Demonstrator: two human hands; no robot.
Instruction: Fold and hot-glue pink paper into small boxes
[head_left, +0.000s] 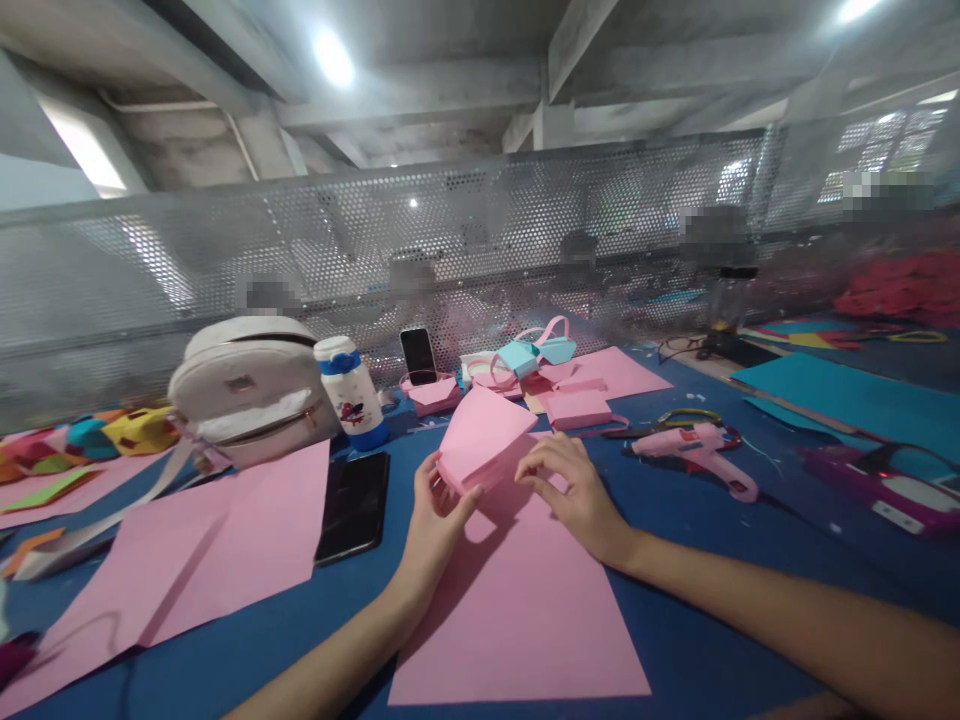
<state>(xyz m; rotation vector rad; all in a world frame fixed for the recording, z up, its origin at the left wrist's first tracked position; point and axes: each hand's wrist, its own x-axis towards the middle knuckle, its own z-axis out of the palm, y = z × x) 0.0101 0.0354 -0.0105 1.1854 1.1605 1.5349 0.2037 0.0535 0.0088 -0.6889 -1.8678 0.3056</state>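
My left hand (442,515) is closed on a folded piece of pink paper (484,435), thumb at its near corner and fingers behind its left side. The folded paper is held tilted above the blue table (420,620). Just right of it, my right hand (574,495) is raised with its fingers bent and thumb and fingertips apart; nothing shows between them. Under both hands lies a large flat pink sheet (525,620). Beyond the folded piece sit small pink paper boxes (577,410) and light blue paper pieces (517,355).
A pink glue gun (694,450) lies by scissors (686,415) on the right, near teal sheets (847,400) and a purple device (885,490). Leftward are a black phone (352,505), a bottle (349,395), a white backpack (247,385) and pink sheets (247,530). A perforated screen (480,250) stands behind.
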